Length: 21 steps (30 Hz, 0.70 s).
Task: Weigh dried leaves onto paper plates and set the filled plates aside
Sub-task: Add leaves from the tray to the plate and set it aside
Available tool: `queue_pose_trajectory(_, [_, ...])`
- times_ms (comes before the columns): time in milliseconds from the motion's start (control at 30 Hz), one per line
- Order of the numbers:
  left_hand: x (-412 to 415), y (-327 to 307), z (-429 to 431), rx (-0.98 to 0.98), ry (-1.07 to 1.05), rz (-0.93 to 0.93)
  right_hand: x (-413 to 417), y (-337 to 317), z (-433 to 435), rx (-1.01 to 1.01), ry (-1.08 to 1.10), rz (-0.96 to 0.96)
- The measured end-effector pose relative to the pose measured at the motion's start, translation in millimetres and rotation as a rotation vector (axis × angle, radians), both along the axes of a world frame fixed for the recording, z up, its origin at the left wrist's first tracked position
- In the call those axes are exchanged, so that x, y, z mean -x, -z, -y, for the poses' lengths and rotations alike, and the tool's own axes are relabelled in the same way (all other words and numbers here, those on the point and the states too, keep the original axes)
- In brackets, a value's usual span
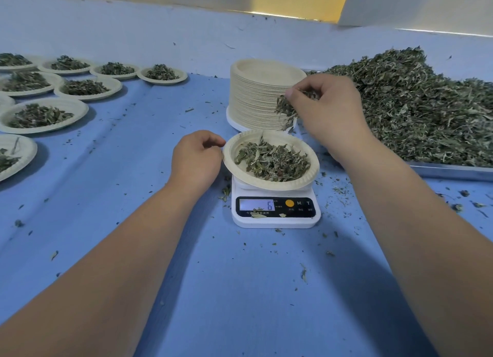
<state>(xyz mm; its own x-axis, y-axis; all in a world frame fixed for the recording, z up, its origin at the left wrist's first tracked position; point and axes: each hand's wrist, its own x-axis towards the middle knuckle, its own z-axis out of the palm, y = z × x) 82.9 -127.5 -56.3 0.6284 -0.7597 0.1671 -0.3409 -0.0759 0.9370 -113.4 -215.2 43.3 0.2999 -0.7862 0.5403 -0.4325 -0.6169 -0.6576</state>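
A paper plate with a small heap of dried leaves sits tilted on a white digital scale whose display reads 6. My right hand hovers above the plate's far rim and pinches a tuft of dried leaves. My left hand rests beside the plate's left rim, fingers curled; its fingertips are at the rim, and I cannot tell if they grip it. A big pile of loose dried leaves lies on a metal tray at the right.
A tall stack of empty paper plates stands just behind the scale. Several filled plates cover the left side of the blue cloth. Leaf crumbs are scattered around the scale. A pale wall edge runs along the back.
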Motion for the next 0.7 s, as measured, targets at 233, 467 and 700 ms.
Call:
queue_pose_trajectory(233, [0.1, 0.4, -0.2, -0.011, 0.004, -0.001, 1.4, 4.2, -6.3, -0.029, -0.093, -0.157])
queue_pose_trajectory(467, [-1.9, 1.6, 1.1, -0.007, -0.023, -0.010, -2.6, -2.1, -8.3, -0.023, -0.085, -0.112])
queue_pose_trajectory(700, [5.8, -7.6, -4.8, 0.127, -0.076, 0.021, 21.5, 8.4, 13.0, 0.083, 0.095, -0.062])
